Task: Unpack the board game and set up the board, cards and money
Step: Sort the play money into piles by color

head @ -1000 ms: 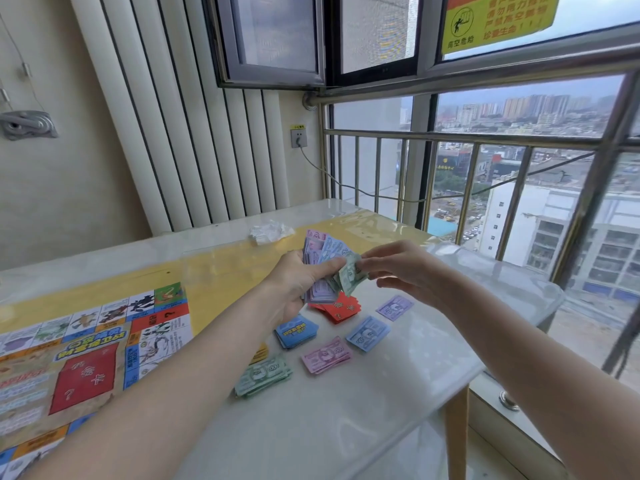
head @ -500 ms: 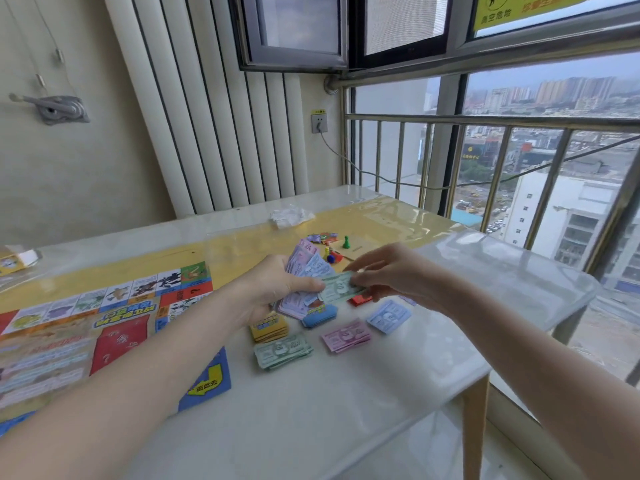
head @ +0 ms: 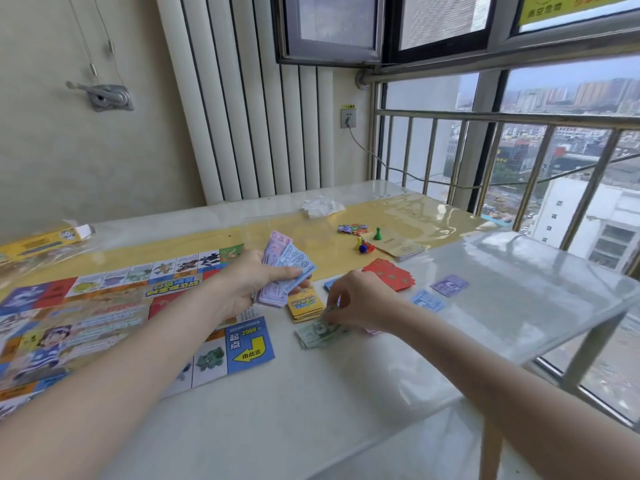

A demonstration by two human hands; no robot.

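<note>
We work at a pale, glossy tabletop with a yellow strip running across it, set in a balcony corner: a ribbed white radiator stands on the wall beyond our hands, and a metal railing before tall windows runs off to the right of them, city buildings showing through.

Our left hand is curled round a fanned wad of purple and blue play money, thumb pressed across the top notes. The game board lies flat under and to the left of that forearm, its blue corner square just short of the hand.

Our right hand reaches down with fingers bent, the fingertips pinching the top note of the green money pile that lies on the tabletop. Between the two hands sits a stack of yellow cards. Just beyond the right hand lies a spread of red cards; to its right, a blue note and a purple note lie singly. Farther off stand small pawns and a crumpled white wrapper.
</note>
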